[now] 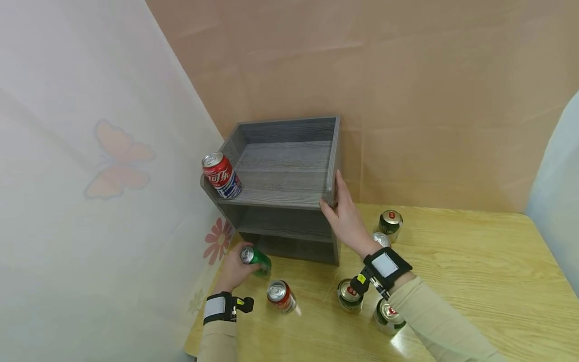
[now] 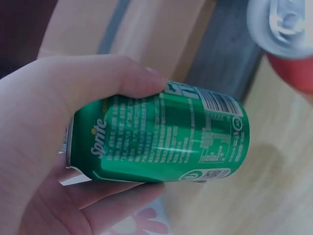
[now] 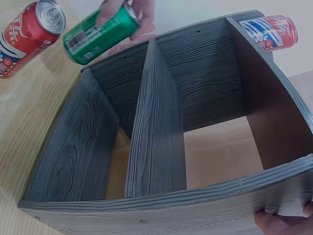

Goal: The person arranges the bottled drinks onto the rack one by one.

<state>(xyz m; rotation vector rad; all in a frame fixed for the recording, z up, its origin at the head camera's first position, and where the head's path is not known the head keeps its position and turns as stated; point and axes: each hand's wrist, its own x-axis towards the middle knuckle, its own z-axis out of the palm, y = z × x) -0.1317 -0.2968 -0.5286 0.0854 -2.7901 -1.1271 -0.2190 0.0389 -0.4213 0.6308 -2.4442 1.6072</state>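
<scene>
My left hand (image 1: 233,270) grips a green Sprite can (image 2: 161,137) around its side, thumb on one face and fingers on the other. The can is held in front of the lower left of a grey wooden shelf (image 1: 285,173). My right hand (image 1: 348,221) holds the shelf's right side panel near its top front corner, thumb at the front edge. A red cola can (image 1: 221,176) stands on the shelf's top at the front left. Another red Coke can (image 1: 281,296) stands on the table, right of the left hand.
Dark green cans with gold tops (image 1: 350,295) stand on the wooden table (image 1: 470,271) around the right forearm, with a silver-topped can (image 1: 382,240) partly hidden behind the wrist. A white wall (image 1: 113,251) with flower and butterfly pictures rises close on the left.
</scene>
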